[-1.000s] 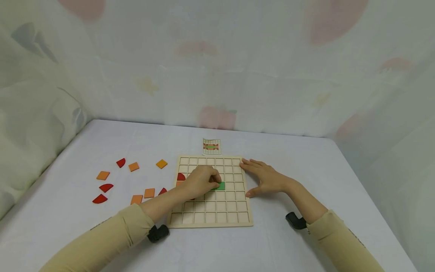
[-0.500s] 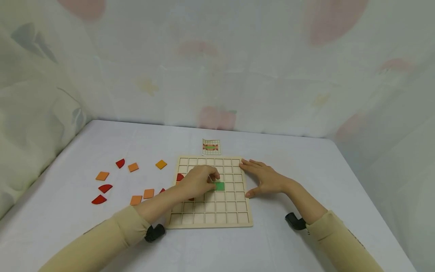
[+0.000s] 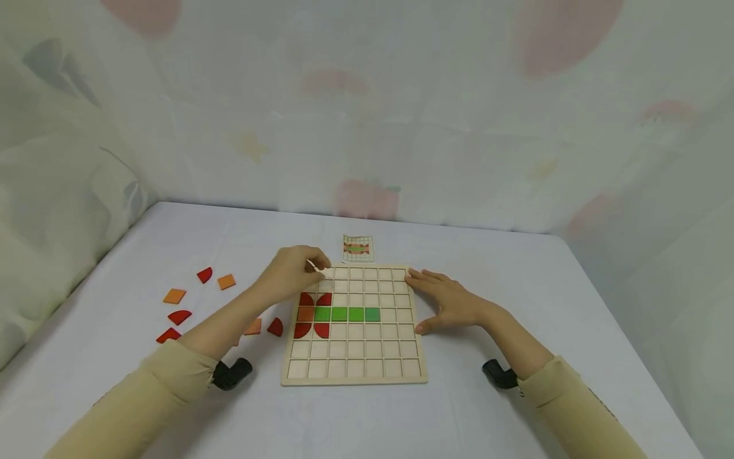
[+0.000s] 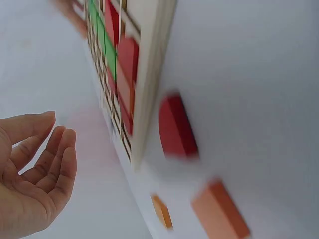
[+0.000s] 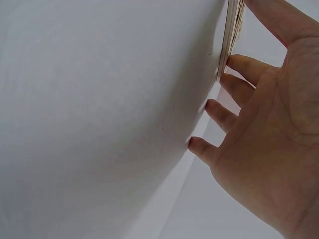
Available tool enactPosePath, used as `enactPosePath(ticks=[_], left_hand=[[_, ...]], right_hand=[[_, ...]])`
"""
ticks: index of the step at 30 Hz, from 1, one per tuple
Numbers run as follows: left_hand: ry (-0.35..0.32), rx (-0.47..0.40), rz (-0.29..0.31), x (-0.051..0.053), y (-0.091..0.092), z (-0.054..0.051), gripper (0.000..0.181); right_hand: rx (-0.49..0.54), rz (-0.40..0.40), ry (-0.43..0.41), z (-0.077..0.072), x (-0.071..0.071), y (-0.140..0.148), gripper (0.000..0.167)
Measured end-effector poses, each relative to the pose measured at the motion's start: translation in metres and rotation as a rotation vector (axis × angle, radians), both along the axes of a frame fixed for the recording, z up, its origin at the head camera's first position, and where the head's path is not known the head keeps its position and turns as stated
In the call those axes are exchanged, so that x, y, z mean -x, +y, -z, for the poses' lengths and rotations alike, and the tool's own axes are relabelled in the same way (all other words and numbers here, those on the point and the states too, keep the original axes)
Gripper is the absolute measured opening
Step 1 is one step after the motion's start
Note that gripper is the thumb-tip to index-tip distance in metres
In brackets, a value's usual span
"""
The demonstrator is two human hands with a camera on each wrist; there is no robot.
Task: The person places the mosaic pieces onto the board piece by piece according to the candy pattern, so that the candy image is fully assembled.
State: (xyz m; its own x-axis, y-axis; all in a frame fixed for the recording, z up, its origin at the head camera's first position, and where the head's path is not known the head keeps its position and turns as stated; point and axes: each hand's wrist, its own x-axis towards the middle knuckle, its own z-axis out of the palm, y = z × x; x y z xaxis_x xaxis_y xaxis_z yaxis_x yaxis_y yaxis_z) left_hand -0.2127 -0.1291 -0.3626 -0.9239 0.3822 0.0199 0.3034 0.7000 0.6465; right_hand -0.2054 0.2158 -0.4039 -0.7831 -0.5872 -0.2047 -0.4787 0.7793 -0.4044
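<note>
**Green row point(image 3: 339, 314) is in, left hand point(image 3: 292, 271) is between pieces**

So, nearest you on the left: a loose orange point(image 3: 252, 326), partly hidden, plus a loose red point(image 3: 275, 327) just beside the board point(image 3: 355, 368). More reds and oranges lie farther left.

On the board, four set reds point(image 3: 323, 299) sit near and far of a set orange point(image 3: 306, 313) and the leftmost of four greens. Your right hand point(image 3: 444, 299) is spread wide at the right edge, probably steadying things.

Farther out, your left hand hangs over the far-left corner, fingers loosely curved, narrow gap to the thumb, nothing in it that I can see. Farthest is the card point(image 3: 358, 248), with a green, orange and red pattern.

Looks to me like you're mid-fill, between placing and picking. I can't spot a spare green, so I'd say the next move calls for a light pinch on an orange or red, then squaring it to its cell.
</note>
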Motion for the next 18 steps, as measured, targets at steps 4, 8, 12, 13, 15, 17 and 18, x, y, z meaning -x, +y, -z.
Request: enactPosePath(ticks=[4, 8, 12, 13, 15, 17, 18], left_hand=[[0.005, 0.008, -0.053, 0.007, -0.025, -0.001, 0.022], [-0.004, 0.032, -0.105, 0.011, -0.047, -0.001, 0.025], [-0.027, 0.057, -0.145, 0.014, -0.064, 0.003, 0.027], [-0.035, 0.062, -0.151, 0.014, -0.066, 0.004, 0.028], [-0.049, 0.077, -0.161, 0.015, -0.071, 0.008, 0.03], [-0.069, 0.092, -0.172, 0.015, -0.074, 0.011, 0.032], [-0.081, 0.1, -0.177, 0.016, -0.075, 0.013, 0.034]], right_hand=[[0.0, -0.002, 0.0, 0.0, 0.0, 0.001, 0.103], [-0.002, -0.002, 0.001, 0.0, 0.001, 0.001, 0.103], [-0.006, -0.001, 0.003, 0.0, 0.001, 0.001, 0.103], [-0.007, -0.001, 0.003, 0.0, 0.0, 0.001, 0.103], [-0.007, 0.001, 0.001, 0.0, 0.0, 0.002, 0.103], [-0.006, 0.002, -0.001, 0.0, 0.0, 0.001, 0.102], [-0.005, 0.002, -0.002, 0.0, 0.0, 0.001, 0.102]])
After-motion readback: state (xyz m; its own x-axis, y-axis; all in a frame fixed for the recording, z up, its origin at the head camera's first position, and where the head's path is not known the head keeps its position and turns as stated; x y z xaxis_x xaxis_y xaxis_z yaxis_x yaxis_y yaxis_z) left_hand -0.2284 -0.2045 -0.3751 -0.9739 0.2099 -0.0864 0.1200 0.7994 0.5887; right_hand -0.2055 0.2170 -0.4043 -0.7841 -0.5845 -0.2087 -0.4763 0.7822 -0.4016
